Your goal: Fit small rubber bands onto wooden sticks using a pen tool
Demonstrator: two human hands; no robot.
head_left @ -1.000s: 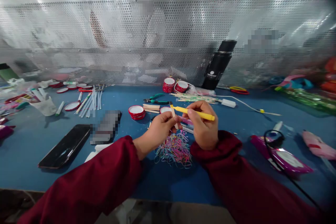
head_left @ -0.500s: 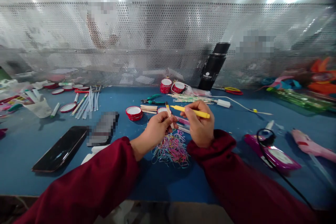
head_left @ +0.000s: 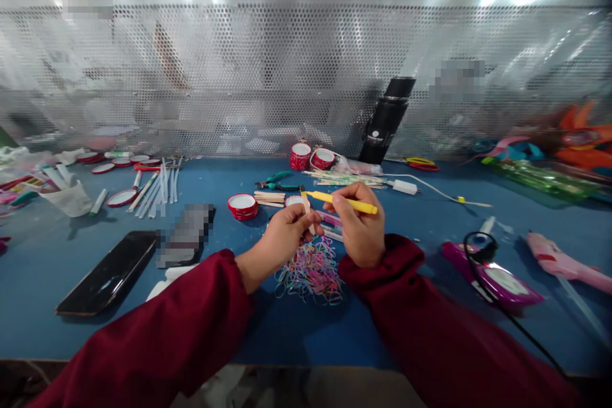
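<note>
My left hand [head_left: 283,237] is closed in a pinch on a thin wooden stick [head_left: 305,203] that stands nearly upright. My right hand [head_left: 357,224] grips a yellow pen-shaped tool [head_left: 345,202] held level, its tip touching the top of the stick. Both hands hover over a pile of small coloured rubber bands [head_left: 310,269] on the blue table [head_left: 287,325]. Dark red sleeves cover both arms.
A black phone [head_left: 108,273] lies at the left. Red-rimmed tape rolls [head_left: 242,204], green pliers [head_left: 277,181], loose sticks [head_left: 270,196], a black flask [head_left: 385,120], a purple device with a black cable [head_left: 492,274] and a pink glue gun [head_left: 561,262] surround the hands. A perforated metal screen [head_left: 306,70] backs the table; a person stands behind it.
The person behind the screen has moved from the middle to the far left. My hands, the stick and the yellow tool have hardly moved on the table.
</note>
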